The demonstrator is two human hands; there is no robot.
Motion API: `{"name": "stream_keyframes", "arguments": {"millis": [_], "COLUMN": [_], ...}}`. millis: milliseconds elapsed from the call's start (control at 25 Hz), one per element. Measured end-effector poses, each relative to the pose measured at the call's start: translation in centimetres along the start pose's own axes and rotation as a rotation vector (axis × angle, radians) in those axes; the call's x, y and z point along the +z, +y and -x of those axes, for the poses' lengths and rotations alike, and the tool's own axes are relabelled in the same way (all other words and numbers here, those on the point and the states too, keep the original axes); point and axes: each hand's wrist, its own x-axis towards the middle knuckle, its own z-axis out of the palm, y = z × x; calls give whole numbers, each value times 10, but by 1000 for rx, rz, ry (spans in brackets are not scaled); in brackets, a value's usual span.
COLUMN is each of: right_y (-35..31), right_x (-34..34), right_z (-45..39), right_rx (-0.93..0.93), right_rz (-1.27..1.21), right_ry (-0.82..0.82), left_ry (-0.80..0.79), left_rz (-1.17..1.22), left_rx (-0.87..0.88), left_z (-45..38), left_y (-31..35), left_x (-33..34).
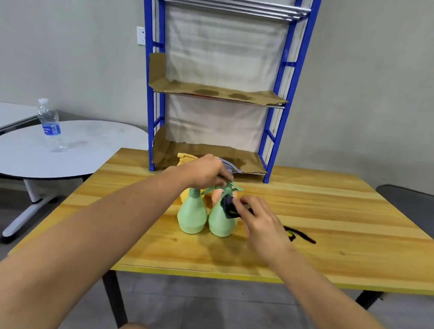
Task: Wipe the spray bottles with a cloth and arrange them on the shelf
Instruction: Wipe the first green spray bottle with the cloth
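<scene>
Now: cloth meets green bottle on the wooden table [336,227].

Leftmost, a water bottle [49,125] stands on the round table [27,158]. The left hand [204,172] closes over spray heads; beneath stand two green spray bottles [192,216], touching. The right hand [260,222] pinches a dark cloth [229,206] against the right one. Behind rises the blue shelf [282,96].

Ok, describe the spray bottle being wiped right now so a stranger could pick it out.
On the wooden table, in front of the blue shelf, two green spray bottles stand side by side. It is the right green bottle, the one with the dark cloth pressed against its neck by the right hand.
</scene>
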Motion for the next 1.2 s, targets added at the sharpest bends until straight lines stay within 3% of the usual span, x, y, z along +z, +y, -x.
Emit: {"name": "stream_keyframes", "arguments": {"millis": [240,400,640,880,1080,1200], "right_y": [-18,-15,-3,-17,-1,-24], "right_x": [35,49,36,47,33,41], "right_z": [17,16,-3,15,-16,9], "right_rx": [-198,-321,-273,-496,-371,-481], "right_rz": [94,135,115,192,169,184], "right_ry": [67,22,86,-79,-3,-147], "left_ry": [42,65,97,107,112,90], "left_rz": [87,118,130,143,133,134], "left_rx": [-29,-29,-18,-16,0,-7], "left_z": [-9,-10,-11,-7,-4,-5], "left_y": [-7,-11,-14,-15,-14,-10], "left_x": [4,10,15,13,13,11]}}
